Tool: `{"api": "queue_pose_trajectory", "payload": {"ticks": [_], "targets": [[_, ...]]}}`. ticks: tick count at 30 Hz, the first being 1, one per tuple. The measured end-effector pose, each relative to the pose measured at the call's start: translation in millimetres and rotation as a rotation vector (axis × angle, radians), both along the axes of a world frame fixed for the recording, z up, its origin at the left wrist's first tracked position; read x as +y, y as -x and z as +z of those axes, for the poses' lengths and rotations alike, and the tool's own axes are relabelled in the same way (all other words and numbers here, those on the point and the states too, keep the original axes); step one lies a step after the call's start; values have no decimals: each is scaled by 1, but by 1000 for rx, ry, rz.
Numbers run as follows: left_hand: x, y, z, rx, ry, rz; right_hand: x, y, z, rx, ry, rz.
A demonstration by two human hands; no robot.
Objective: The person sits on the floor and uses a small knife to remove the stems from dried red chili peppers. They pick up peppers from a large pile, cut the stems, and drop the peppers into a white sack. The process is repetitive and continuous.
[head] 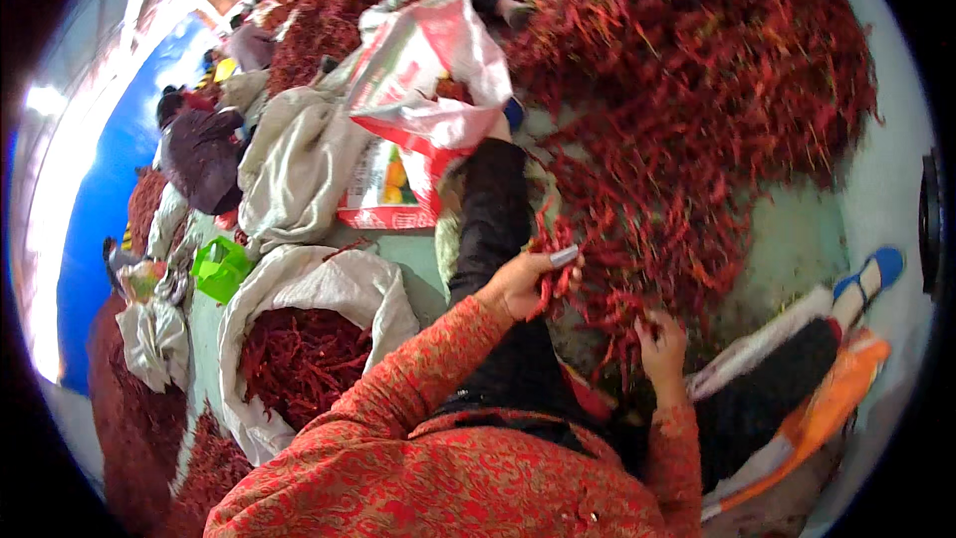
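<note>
My left hand [529, 282] is closed around several dried red chili peppers [551, 291], above my dark trouser leg. A small whitish-grey piece [564, 256] shows at its thumb; whether it is a tool or a thumb cover I cannot tell. To the right, my right hand [660, 340] has its thumb and fingers at red chilies on the near edge of a big chili pile [672, 127]; the blur hides whether it grips one. At my left stands a white woven sack [321, 276], its mouth rolled back, with dark red chilies [306, 359] inside.
A red and white printed sack [426, 127] stands beyond my leg, beside a crumpled off-white sack [299, 164]. A green plastic container [222, 269] is on the floor at the left. Other people sit among more chili heaps further off. My outstretched leg with a blue shoe [881, 269] lies at the right.
</note>
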State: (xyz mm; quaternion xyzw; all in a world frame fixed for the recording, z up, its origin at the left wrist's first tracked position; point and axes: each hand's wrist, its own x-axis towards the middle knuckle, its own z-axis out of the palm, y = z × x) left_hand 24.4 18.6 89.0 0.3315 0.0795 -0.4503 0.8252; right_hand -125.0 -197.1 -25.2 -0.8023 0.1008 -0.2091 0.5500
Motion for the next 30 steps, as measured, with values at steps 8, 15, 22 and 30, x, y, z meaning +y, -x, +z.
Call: {"api": "queue_pose_trajectory", "payload": {"ticks": [8, 15, 22, 30], "targets": [[166, 30, 57, -193, -269, 311, -10, -5, 18, 209, 82, -54], [427, 129, 74, -196, -1476, 302, -10, -2, 6, 263, 11, 2], [437, 108, 89, -451, -1531, 598, 0, 6, 9, 192, -38, -2], [163, 36, 33, -511, -871, 145, 16, -2, 40, -232, 194, 13]]}}
